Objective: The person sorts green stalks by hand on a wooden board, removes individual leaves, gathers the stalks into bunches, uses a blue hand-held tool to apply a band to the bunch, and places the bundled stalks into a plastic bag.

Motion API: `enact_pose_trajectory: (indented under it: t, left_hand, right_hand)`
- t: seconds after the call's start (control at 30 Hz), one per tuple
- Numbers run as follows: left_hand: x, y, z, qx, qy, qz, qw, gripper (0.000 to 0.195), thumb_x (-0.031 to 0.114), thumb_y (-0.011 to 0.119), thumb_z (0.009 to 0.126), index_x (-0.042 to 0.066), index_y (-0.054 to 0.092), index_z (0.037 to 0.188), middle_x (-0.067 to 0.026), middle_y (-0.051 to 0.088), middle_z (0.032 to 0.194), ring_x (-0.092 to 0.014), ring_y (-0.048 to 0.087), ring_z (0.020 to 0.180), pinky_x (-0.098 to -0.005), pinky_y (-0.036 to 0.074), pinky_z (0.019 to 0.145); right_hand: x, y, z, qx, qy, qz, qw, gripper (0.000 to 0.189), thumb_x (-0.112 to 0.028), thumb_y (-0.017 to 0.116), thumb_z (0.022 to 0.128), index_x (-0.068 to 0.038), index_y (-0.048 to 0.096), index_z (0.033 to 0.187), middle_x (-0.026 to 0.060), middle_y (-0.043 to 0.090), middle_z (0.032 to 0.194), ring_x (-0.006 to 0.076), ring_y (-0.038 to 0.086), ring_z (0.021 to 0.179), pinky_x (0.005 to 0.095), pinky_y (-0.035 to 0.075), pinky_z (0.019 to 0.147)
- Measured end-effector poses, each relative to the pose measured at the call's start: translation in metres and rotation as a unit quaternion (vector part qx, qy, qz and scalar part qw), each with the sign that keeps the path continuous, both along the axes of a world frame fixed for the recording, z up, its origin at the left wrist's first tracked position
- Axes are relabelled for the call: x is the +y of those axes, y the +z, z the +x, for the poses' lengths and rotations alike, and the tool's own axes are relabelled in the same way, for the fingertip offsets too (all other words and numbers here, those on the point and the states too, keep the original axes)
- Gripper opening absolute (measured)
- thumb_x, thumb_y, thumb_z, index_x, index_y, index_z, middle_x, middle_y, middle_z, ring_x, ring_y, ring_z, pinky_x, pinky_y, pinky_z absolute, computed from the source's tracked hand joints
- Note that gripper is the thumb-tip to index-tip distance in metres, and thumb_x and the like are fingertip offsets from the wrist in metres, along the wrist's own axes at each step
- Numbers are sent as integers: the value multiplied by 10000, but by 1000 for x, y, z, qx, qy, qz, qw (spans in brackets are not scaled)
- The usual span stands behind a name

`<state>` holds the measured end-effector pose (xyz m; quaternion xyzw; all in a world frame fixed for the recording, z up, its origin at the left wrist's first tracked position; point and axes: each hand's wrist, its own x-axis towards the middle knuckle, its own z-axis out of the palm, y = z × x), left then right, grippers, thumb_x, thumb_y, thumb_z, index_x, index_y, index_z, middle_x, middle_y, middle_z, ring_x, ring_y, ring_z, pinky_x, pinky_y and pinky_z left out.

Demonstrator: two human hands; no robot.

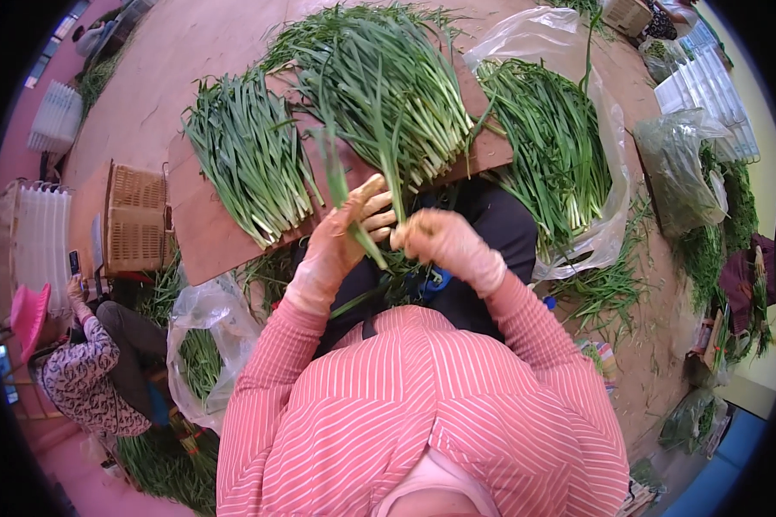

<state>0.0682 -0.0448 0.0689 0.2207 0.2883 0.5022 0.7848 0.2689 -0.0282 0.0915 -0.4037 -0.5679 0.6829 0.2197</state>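
My left hand, in a thin glove, holds a few Chinese chive stalks across its palm and thumb, with its other fingers spread. My right hand, gloved and slightly blurred, pinches the pale lower end of another chive stalk close beside the left fingertips. Past both hands, a brown board bears a smaller pile of chives on the left and a larger pile at the middle, pale ends towards me. Loose green leaves lie on my lap below the hands.
An open plastic bag of chives lies right of the board. Another plastic bag stands at the left, near a seated person in a pink hat. A wicker-like crate is beyond. Loose leaves litter the floor.
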Motion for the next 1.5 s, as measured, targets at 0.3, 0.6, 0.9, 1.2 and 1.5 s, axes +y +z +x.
enact_pose_trajectory:
  t: [0.3,0.6,0.9,1.2,1.5]
  left_hand:
    - [-2,-1,18,105,73,-19,992,373,239,542,916,-1,516,1201,-80,630,958,-179,593,884,-310,473,822]
    - [4,5,-41,-117,125,19,985,536,314,550,900,27,395,1325,61,365,589,-29,370,481,-187,347,398]
    - [-3,-5,-11,-137,100,-39,985,422,232,467,945,18,426,1306,65,292,560,-57,277,434,-205,292,398]
    - [-26,-22,-10,-43,46,-45,997,537,286,475,935,26,312,1375,-100,482,1253,-227,516,1046,-324,439,886]
    - [-25,-17,6,14,37,-10,999,541,233,589,884,-24,390,1316,-124,605,1114,-220,580,1018,-364,447,926]
  right_hand:
    - [-34,-20,-13,33,-72,-128,989,258,-257,565,889,-28,583,772,-18,574,681,52,491,549,190,420,534]
    - [20,-25,11,-312,-171,422,834,261,-304,534,841,-83,613,727,130,604,733,316,599,678,415,482,601]
    - [112,-42,5,-546,-90,425,716,256,-342,616,799,-87,640,787,126,633,804,298,629,744,406,496,640]
    - [-20,-8,-13,-263,-54,254,929,312,-363,635,808,-53,630,780,110,609,707,249,600,626,348,477,593]
    - [-42,-8,-20,-60,31,-12,998,215,-213,649,842,-5,610,882,4,580,688,71,514,613,225,442,578]
